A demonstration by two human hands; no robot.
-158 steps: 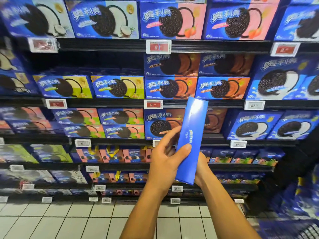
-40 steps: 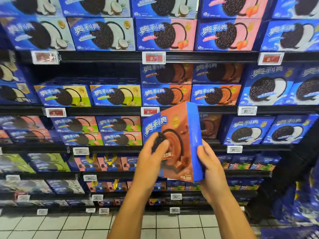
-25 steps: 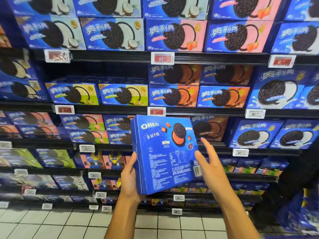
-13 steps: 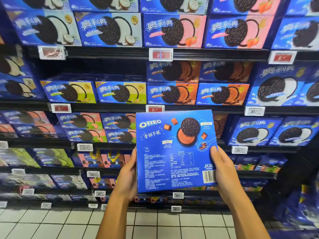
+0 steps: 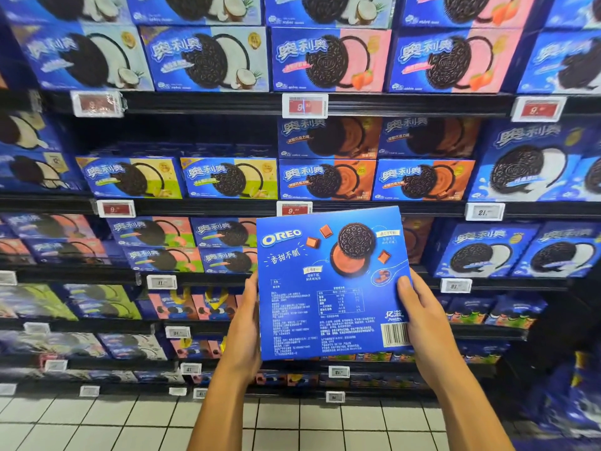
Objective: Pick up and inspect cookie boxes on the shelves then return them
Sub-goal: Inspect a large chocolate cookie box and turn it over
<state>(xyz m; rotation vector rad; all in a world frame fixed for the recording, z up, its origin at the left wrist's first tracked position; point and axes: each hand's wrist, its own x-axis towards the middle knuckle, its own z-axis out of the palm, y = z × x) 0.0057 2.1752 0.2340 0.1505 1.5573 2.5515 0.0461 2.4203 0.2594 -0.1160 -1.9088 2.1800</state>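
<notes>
Nearest the camera, two bare forearms rise from the bottom edge toward a blue cookie box (image 5: 331,284), held upright in front of the shelves (image 5: 208,208), well clear of them, with its printed back facing the viewer. The left hand (image 5: 245,323) has the box's left edge in its grip, palm against the side; its fingers go behind the box and cannot be seen. The right hand (image 5: 422,317) is grasping the right edge, thumb lying on the printed face beside the barcode, its other fingers also hidden behind.

By my reading, the task stands in its middle: the box is picked up and under inspection, and the return to the shelf is left to do.

Behind the box, a dark gap on the row with brown-fronted boxes (image 5: 419,239) may be its slot, though the box covers most of it. The small print on the back is unreadable. The price tags (image 5: 304,105) are blurred, and the far-left shelves are smeared.
</notes>
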